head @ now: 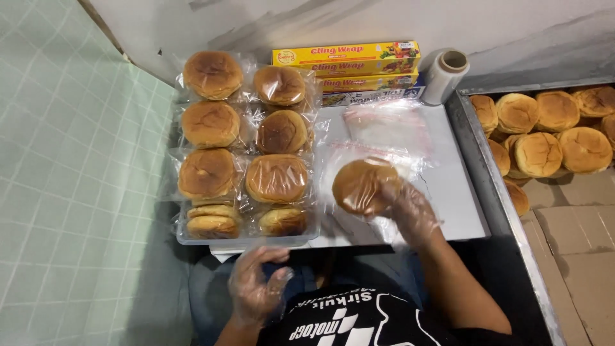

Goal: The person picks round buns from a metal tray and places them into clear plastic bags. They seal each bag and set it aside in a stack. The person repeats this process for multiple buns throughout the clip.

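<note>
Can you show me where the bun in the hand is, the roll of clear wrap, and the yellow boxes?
bun [359, 186], head view, middle of its brown top.
roll of clear wrap [444, 77], head view, its side.
yellow boxes [346, 56], head view, top box's lid.

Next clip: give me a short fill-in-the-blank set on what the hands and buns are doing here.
1. The right hand holds a bun inside a clear plastic ____.
2. The left hand holds ____.
3. Bagged buns lie in a clear tray in ____ columns.
4. Unwrapped buns sit in the metal tray to the person's ____.

Missing words: bag; nothing; two; right
</note>
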